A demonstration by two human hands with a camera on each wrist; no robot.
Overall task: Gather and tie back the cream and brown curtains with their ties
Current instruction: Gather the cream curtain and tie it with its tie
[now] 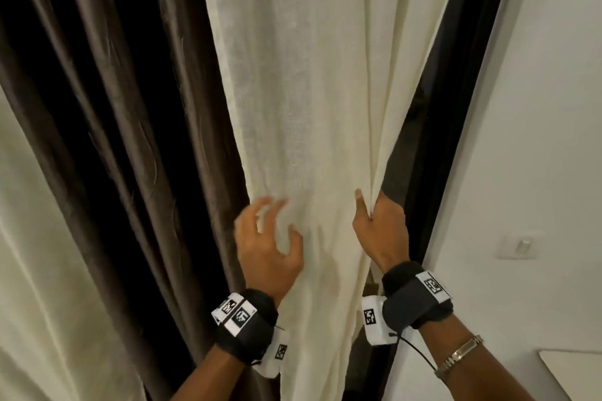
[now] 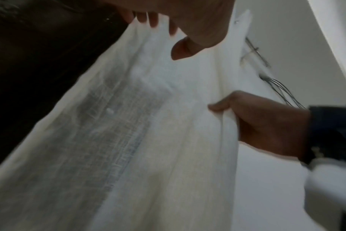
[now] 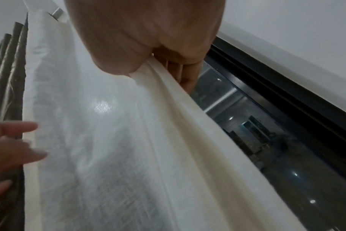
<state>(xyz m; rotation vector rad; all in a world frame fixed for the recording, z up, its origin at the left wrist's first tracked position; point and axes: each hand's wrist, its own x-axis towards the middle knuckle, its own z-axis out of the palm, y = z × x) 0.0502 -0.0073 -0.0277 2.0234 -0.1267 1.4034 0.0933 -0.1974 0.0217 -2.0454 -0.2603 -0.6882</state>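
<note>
A sheer cream curtain [image 1: 303,91] hangs in the middle, with a dark brown curtain [image 1: 107,101] to its left. My right hand [image 1: 378,221] grips the cream curtain's right edge, thumb in front and fingers behind the fold; the right wrist view shows the same grip on the cream curtain [image 3: 113,140]. My left hand [image 1: 270,238] is blurred, fingers spread and loosely curved in front of the cream cloth, holding nothing. In the left wrist view the left hand [image 2: 178,23] hovers over the cream curtain [image 2: 128,140], and the right hand [image 2: 263,125] clasps its edge. No tie is in view.
A second cream curtain [image 1: 35,270] hangs at the far left. A dark window frame [image 1: 456,114] and glass [image 3: 267,148] lie behind the right edge. A white wall [image 1: 537,140] with a switch plate [image 1: 521,246] is on the right, a white tabletop corner [image 1: 573,368] below.
</note>
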